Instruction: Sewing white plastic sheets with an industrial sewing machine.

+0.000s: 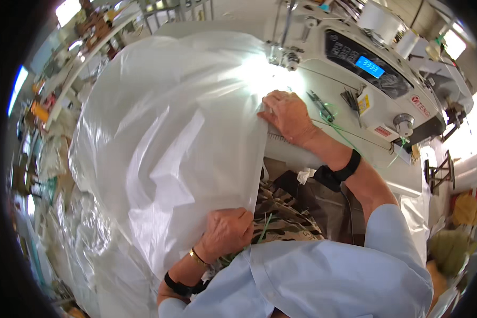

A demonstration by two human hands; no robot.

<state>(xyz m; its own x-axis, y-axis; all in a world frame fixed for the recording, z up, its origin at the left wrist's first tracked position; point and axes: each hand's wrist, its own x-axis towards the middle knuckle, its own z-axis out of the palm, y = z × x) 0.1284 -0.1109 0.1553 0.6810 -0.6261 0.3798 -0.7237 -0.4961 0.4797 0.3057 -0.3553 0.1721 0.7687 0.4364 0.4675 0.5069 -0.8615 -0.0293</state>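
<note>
White film (pixel 159 122): left hand (pixel 226 233) fisted on its edge near the lap (pixel 289 214); right hand (pixel 290 117) bent-fingered farther up, pinch unclear, nearer the sewing machine (pixel 323 40). Edge runs fore-aft between the hands; film spreads left.

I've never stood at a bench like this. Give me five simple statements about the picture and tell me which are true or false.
1. The right hand is at the right edge of the white sheet. True.
2. The left hand is resting on the sewing machine. False: it is at the sheet's edge, close to the person's lap.
3. The machine's display is lit blue. True.
4. A dark pointed tool lies left of the sheet. False: it lies to the right of it.
5. The person's sleeves are bright red. False: they are light blue.
</note>
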